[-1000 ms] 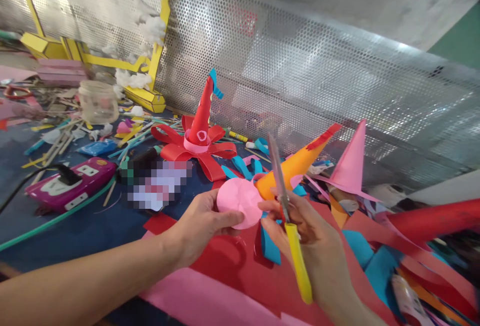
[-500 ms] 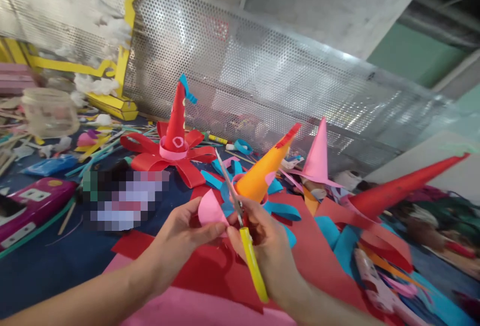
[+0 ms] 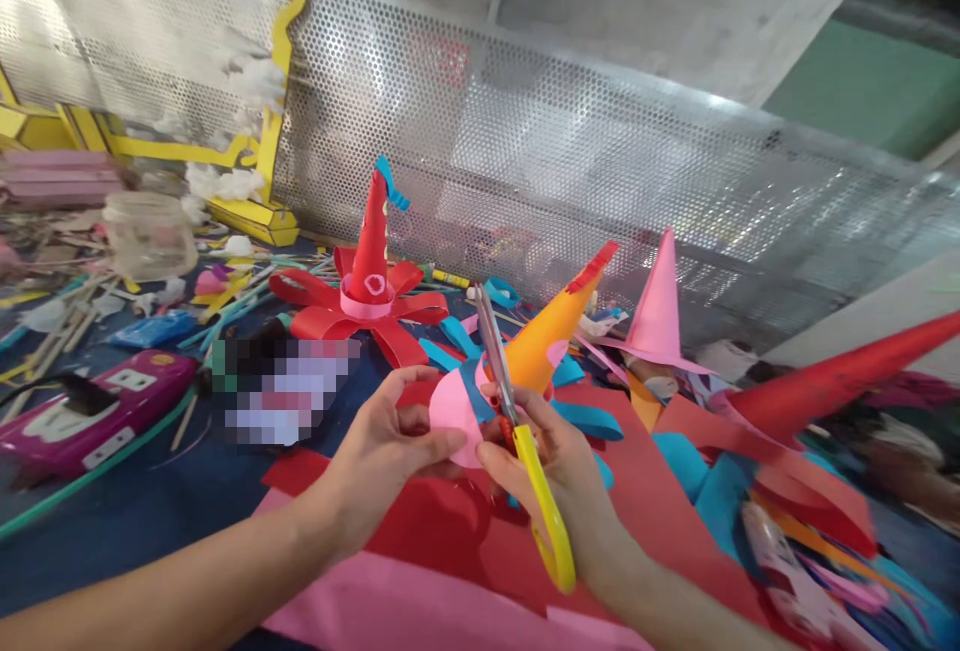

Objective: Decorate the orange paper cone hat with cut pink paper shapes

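— Firstly, from the head view, what is the state of each hand?

— My left hand (image 3: 375,456) is clamped on the pink paper (image 3: 448,411), thumb on top. My right hand (image 3: 566,471) is wrapped around the scissors (image 3: 531,456), blades (image 3: 492,331) pointing away from me. Its fingertips lie close to the paper's right edge; whether they touch it, I cannot tell.

— Which faults are possible?

— Three. Creasing: excess pressure from my left thumb could mark the pink paper. Snagging: the blades cross in front of the orange cone (image 3: 546,329), which lies beyond my right hand, so a turn of that wrist could catch the cone or the blue strips (image 3: 592,421) near it. Slipping: if my right fingers also work the paper, their hold could loosen and drop the scissors onto the red sheet (image 3: 652,481) beneath my hands.

— Precaution?

— Pinch lightly; keep the right wrist steady.
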Demonstrator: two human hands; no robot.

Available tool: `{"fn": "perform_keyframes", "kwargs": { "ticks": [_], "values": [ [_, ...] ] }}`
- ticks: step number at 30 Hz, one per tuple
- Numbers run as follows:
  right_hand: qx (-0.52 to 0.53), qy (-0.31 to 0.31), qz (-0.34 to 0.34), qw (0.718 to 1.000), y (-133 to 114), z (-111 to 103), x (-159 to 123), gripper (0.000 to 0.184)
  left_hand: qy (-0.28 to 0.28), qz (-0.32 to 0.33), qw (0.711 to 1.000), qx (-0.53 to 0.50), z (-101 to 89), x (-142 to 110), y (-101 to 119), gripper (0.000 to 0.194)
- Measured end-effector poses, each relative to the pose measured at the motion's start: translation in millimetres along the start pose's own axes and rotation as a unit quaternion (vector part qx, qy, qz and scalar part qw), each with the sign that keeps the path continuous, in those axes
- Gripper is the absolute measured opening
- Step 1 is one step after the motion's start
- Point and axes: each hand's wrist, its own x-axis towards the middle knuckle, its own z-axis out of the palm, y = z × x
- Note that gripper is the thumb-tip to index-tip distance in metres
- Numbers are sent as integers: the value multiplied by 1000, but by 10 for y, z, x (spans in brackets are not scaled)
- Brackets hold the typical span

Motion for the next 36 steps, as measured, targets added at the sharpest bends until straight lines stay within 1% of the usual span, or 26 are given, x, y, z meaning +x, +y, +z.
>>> {"fn": "perform_keyframes", "kwargs": {
  "ticks": [3, 5, 8, 11, 14, 18, 20, 22, 25, 27, 30, 32, 34, 36],
  "values": [
    [2, -1, -1, 1000, -5, -7, 12, 41, -23, -33, 999, -20, -19, 7, 1, 27],
    [-5, 3, 4, 1000, -9, -12, 14, 41, -31, -43, 998, -34, -27, 15, 2, 22],
    [-4, 5, 9, 1000, 11, -29, 20, 42, -37, -31, 999, 6, -23, 23, 11, 23],
    [14, -7, -10, 1000, 51, -46, 41, 41, -42, -18, 997, 68, -4, 19, 21, 27],
    [12, -5, -33, 999, 56, -32, 58, 39, -41, -24, 996, 75, 18, 2, 30, 32],
    [-2, 30, -49, 998, -4, 21, 40, 42, -63, -34, 995, 65, 36, -25, 45, 26],
    [-13, 37, -43, 998, -41, 30, 28, 43, -69, -30, 993, 93, 37, -32, 49, 25],
    [-14, 33, -37, 999, -73, 19, 30, 46, -70, -25, 987, 142, 32, -35, 53, 24],
    [0, 15, -47, 999, -114, -10, 53, 47, -73, 2, 979, 193, 13, -39, 76, 22],
    [6, 12, -70, 997, -135, -16, 65, 44, -44, 35, 979, 194, -3, -41, 110, 19],
    [-8, 18, -87, 996, -150, 9, 69, 37, 24, 80, 982, 171, -19, -41, 155, 19],
    [-26, 19, -86, 996, -143, 40, 73, 38, 44, 95, 987, 124, -22, -35, 154, 19],
    [-16, 23, -81, 996, -129, 73, 83, 37, 37, 82, 996, 27, -13, -23, 118, 15],
    [18, 36, -81, 996, -121, 103, 92, 35, 3, 27, 996, -79, 10, -7, 61, 21]
  ]
}}
